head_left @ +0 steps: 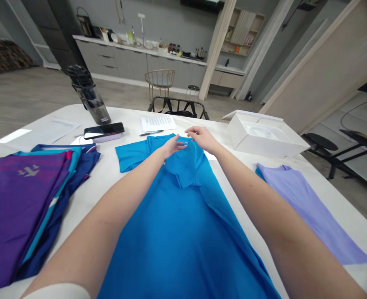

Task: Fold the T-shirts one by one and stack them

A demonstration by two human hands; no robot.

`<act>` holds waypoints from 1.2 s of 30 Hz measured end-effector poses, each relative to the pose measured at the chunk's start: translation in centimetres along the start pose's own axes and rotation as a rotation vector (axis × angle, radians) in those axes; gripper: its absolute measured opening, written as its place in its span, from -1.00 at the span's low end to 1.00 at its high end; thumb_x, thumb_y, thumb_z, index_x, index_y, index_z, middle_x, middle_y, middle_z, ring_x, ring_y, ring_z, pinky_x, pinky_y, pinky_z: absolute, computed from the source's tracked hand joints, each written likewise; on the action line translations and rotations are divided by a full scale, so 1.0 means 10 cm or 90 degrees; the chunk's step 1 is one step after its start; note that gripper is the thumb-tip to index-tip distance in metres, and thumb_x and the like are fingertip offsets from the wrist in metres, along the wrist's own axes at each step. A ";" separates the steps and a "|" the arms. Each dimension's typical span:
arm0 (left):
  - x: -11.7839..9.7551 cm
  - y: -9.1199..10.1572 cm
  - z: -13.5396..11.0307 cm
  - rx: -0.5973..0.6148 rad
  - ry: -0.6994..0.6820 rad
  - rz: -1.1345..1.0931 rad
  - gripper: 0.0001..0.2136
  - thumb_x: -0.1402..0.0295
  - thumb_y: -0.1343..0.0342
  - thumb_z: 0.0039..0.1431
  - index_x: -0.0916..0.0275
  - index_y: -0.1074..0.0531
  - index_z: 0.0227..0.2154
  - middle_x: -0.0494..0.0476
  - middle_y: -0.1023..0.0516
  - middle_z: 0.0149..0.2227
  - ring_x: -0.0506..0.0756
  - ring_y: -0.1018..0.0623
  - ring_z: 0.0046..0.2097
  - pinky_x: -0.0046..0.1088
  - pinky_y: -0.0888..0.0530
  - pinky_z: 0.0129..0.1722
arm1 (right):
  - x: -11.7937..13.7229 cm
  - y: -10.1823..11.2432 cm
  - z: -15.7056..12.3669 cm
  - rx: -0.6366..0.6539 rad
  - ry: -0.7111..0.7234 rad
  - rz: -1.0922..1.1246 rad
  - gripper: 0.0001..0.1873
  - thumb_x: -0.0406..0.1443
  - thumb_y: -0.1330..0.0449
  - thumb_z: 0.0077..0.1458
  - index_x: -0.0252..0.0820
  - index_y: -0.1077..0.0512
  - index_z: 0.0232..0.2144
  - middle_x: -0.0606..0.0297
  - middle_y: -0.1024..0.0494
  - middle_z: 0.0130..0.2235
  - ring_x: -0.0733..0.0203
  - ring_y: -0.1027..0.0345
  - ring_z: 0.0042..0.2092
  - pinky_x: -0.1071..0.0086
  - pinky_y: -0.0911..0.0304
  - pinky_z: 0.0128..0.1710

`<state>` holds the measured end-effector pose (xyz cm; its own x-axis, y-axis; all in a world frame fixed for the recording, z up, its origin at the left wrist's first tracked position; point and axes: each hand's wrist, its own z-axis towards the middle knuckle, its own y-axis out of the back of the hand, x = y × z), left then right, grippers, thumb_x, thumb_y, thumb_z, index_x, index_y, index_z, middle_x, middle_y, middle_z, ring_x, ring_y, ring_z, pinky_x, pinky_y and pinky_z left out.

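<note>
A shirt (171, 224) lies lengthwise down the middle of the bench (130, 120), with the fingers of the left hand (172, 147) and right hand (203, 138) at its far end. To its left is a pile of clothes (18, 199); behind the pile is a phone (104, 131), and behind that a bottle (95, 104). Beyond the shirt lies a pen (152, 133), then a sheet of paper (158, 123). To the shirt's right is a folded garment (304, 203), with a box (264, 141) behind it. A chair (183, 113) stands behind the bench; farther back are another chair (160, 78), a stool (193, 88) to its right, and kitchen cabinets (130, 59).
</note>
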<state>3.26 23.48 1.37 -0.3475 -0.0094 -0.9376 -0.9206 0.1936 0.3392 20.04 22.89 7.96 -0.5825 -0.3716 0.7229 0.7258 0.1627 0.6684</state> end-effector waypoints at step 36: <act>0.52 0.24 -0.53 -0.092 -0.207 0.661 -0.56 0.24 0.08 0.44 0.22 -0.31 0.30 0.30 -0.33 0.35 0.25 -0.32 0.36 -0.08 -0.17 0.38 | -1.06 -0.53 0.13 -0.118 -0.111 -0.429 -0.52 -0.11 0.08 0.39 -0.10 -0.33 0.23 -0.01 -0.30 0.32 -0.18 -0.18 0.27 -0.22 -0.15 0.18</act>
<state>-1.71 18.69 -2.31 -0.9211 0.3556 -0.1585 -0.2269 -0.1594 0.9608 21.94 27.15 -2.99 -0.9644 -0.1822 0.1914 0.2290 -0.2147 0.9494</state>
